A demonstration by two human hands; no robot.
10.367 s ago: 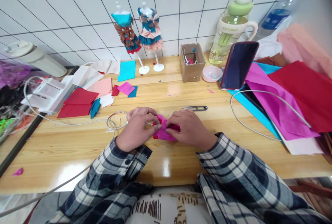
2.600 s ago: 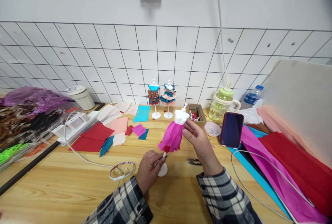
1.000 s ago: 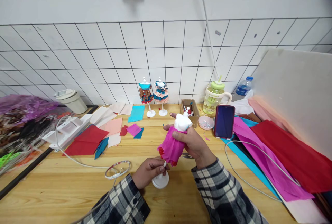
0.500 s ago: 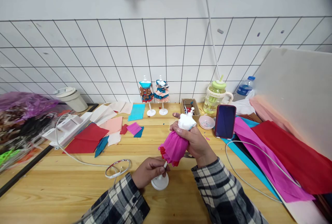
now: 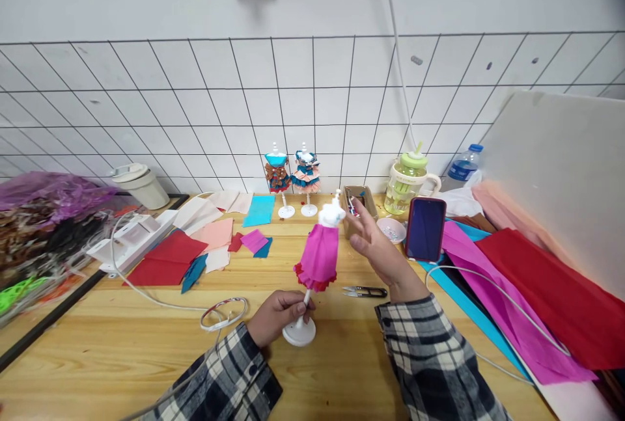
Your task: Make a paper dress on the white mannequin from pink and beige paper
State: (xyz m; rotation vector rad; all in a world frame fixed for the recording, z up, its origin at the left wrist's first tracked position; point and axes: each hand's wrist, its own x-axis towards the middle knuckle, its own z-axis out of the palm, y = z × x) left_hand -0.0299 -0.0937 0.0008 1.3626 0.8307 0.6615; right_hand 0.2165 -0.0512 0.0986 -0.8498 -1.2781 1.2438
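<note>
A small dress form [image 5: 318,257] wears a white top and a magenta skirt with a red lower edge, leaning a little to the right on a white stand with a round base [image 5: 299,332]. My left hand [image 5: 282,312] is closed round the stand's pole, just under the skirt. Beside the white top, my right hand [image 5: 378,244] is open with its fingers spread, holding nothing. Black-handled thread snips [image 5: 365,291] lie on the wooden table right of the skirt.
Two dressed forms [image 5: 277,177] [image 5: 306,175] stand near the tiled wall. Behind my right hand are a cardboard box [image 5: 368,203], a pink dish [image 5: 392,230], a phone [image 5: 424,229] and a green bottle [image 5: 401,187]. Paper pieces [image 5: 168,258] and a cable lie left; colored sheets [image 5: 551,291] lie right.
My right hand has let go of the dress form and moved right, its fingers now spread. The form stands more upright, and the snips are now uncovered.
</note>
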